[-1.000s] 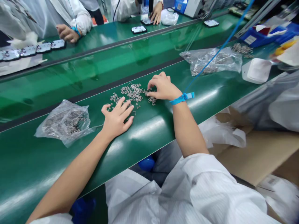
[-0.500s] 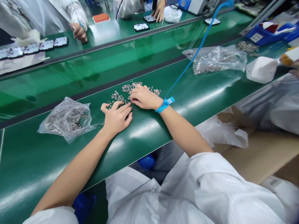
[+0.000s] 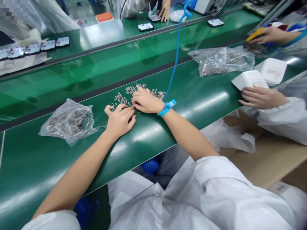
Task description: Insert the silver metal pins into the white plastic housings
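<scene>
The right hand's grip is curled nearly closed, fingertips down among small metal parts; whether it pinches one cannot be told. The left hand's grip is loosely spread, fingertips at the near side of the parts, nothing visibly held. They lie loose in uneven patches on the green surface, so handling looks underway; how many are finished with cannot be judged. Similar-looking pieces sit in a clear bag to the left, apparently left to handle.
</scene>
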